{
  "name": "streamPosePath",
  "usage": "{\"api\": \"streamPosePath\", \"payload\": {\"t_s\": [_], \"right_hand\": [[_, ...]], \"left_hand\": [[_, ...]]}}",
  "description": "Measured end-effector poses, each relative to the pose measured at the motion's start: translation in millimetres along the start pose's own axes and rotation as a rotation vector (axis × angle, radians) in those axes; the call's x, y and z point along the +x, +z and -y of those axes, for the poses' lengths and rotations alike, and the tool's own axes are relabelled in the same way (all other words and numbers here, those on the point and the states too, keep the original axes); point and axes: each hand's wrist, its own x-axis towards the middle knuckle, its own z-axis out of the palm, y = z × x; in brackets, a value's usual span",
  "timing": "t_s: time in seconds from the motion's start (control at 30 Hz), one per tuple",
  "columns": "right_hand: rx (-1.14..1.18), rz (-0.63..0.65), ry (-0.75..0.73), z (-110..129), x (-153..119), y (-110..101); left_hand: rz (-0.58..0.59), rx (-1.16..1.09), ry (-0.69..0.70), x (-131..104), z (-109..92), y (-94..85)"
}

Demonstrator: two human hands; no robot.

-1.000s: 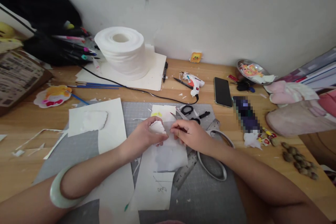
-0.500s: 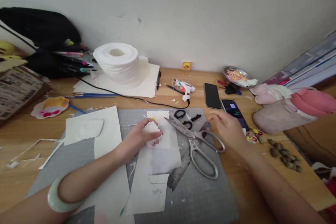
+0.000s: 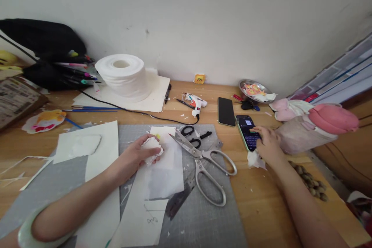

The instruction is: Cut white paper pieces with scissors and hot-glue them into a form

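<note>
A small white paper piece with ragged edges is gripped between the thumb and fingers of my left hand, above white paper strips on the grey cutting mat. My right hand is over the lit phone at the right, a fingertip at its screen, which shows a keyboard. Its other fingers look curled, and nothing shows in them. Large metal scissors lie partly spread on the mat between my hands, beside black-handled scissors.
Behind stand a big white paper roll, a glue gun, a dark phone and a metal bowl. At the right are a pink bottle and several brown nuts. A cardboard box sits at the left.
My right hand has moved right onto the lit phone, whose screen now shows a keyboard. A crumpled white scrap now shows beside the phone. My left hand still holds the paper piece. The view has shifted.
</note>
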Motion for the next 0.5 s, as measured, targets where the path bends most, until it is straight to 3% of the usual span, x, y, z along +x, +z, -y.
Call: {"api": "streamPosePath", "payload": {"t_s": [0.27, 0.43, 0.5], "right_hand": [[0.075, 0.039, -0.116, 4.9, -4.7, -0.6], [0.061, -0.027, -0.056, 1.8, 0.4, -9.9], [0.046, -0.009, -0.013, -3.7, 2.1, -13.8]], "left_hand": [[0.016, -0.032, -0.037, 2.2, -2.9, -1.3], [0.034, -0.053, -0.068, 2.6, -3.6, -2.5], [-0.027, -0.010, -0.039, 2.5, -4.8, -1.8]]}}
